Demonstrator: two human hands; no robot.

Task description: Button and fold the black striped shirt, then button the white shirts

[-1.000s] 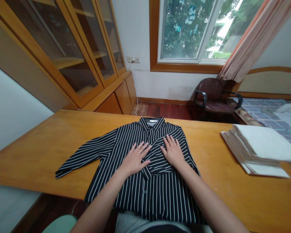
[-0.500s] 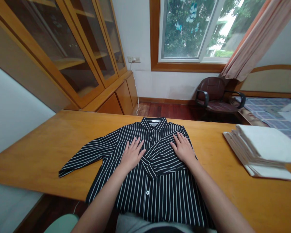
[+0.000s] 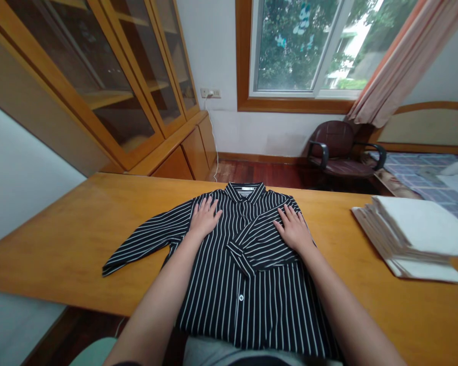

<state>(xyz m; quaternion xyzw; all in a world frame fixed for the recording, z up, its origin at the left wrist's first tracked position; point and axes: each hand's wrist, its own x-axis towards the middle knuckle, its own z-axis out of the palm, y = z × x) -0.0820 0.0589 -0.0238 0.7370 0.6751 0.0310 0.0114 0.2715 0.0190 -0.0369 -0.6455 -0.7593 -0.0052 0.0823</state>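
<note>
A black shirt with white stripes lies front side up on the wooden table, its collar toward the far edge. The sleeve on the right is folded across the chest, and its cuff rests near the button line. On the left, the other sleeve stretches out over the tabletop. My left hand lies flat on the shirt's left shoulder area with fingers apart. Spread on the folded sleeve near the right shoulder is my right hand. The shirt's hem reaches the near edge by my body.
A stack of folded white sheets sits on the table's right side. Beyond the table are a glass-door cabinet, a dark red office chair and a bed. A pale green stool stands below at the left.
My left hand has moved up and left toward the shoulder. The shirt has shifted slightly to the right, and my right hand with it.
</note>
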